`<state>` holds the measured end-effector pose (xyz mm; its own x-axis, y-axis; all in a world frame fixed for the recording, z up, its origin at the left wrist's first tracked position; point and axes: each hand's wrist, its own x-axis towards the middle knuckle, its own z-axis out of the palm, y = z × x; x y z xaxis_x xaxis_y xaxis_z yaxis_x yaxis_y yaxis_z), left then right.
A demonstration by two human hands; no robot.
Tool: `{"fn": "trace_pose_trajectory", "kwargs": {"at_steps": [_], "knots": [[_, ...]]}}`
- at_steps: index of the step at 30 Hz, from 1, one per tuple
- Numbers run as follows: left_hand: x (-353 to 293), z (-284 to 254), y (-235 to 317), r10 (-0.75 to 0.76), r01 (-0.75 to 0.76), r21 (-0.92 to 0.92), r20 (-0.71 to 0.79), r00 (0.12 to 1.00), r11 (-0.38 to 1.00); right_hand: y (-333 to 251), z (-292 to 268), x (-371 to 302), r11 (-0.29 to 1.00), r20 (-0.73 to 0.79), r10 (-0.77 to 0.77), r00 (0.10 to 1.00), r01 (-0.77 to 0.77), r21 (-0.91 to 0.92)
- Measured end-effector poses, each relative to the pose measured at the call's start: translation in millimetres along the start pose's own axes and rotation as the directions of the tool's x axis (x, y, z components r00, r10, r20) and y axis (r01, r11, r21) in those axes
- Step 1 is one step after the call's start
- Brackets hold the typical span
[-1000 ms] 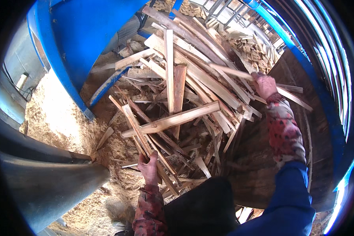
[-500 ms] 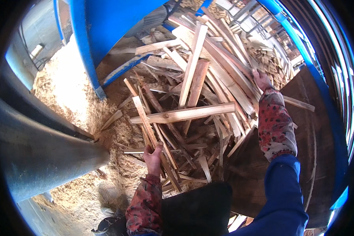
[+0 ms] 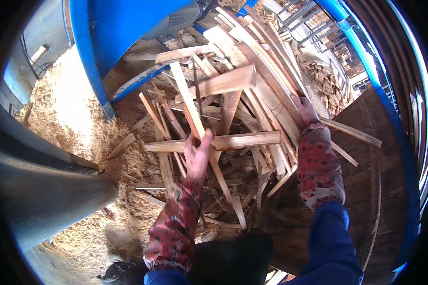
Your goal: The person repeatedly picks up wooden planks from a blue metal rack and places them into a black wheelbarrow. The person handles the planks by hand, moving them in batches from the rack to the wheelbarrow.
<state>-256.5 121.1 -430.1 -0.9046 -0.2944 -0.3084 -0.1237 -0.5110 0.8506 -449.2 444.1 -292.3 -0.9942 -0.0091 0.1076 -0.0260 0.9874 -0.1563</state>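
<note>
My left hand [image 3: 197,154] is closed round a pale wooden strip [image 3: 186,92] that slants up and away from it. Just beyond its knuckles, a wooden slat [image 3: 247,139] lies crosswise over the pile. On the right, my right hand [image 3: 305,111] has its fingers bent round the edge of a bundle of long wooden slats [image 3: 271,95], some with bark. Behind the strip, a thicker board [image 3: 228,80] sticks up at an angle. Both forearms wear red patterned sleeve covers.
Sawdust [image 3: 66,109] covers the ground at left, beside a large grey metal cylinder [image 3: 52,190]. A blue metal frame [image 3: 92,61] stands at the far left. At right lies a dark brown board [image 3: 347,190]; more offcuts [image 3: 321,80] are heaped beyond.
My left hand has moved away from me and slightly right, with a strip in it. A board behind it has swung crosswise. My right hand has shifted slightly left and nearer, still at the slats.
</note>
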Motion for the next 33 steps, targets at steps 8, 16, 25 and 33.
{"fn": "trace_pose_trajectory", "kwargs": {"at_steps": [8,16,25,33], "knots": [[40,35,-12,-0.035,0.067,-0.269,0.123,0.992,0.961,38,27,-25,0.985,0.030,-0.169,0.985,0.170,-0.027],[75,37,-13,-0.266,0.256,-0.175,-0.037,0.963,0.951,-13,27,-66,0.975,-0.039,-0.143,0.989,0.147,0.168],[47,14,-4,-0.086,0.090,-0.134,0.035,0.996,0.987,-28,80,-127,0.537,0.192,-0.108,0.976,-0.105,0.837],[0,-10,-5,-0.101,0.114,-0.107,0.116,0.988,0.988,-93,47,-201,0.963,-0.050,-0.233,0.971,0.238,0.127]]}}
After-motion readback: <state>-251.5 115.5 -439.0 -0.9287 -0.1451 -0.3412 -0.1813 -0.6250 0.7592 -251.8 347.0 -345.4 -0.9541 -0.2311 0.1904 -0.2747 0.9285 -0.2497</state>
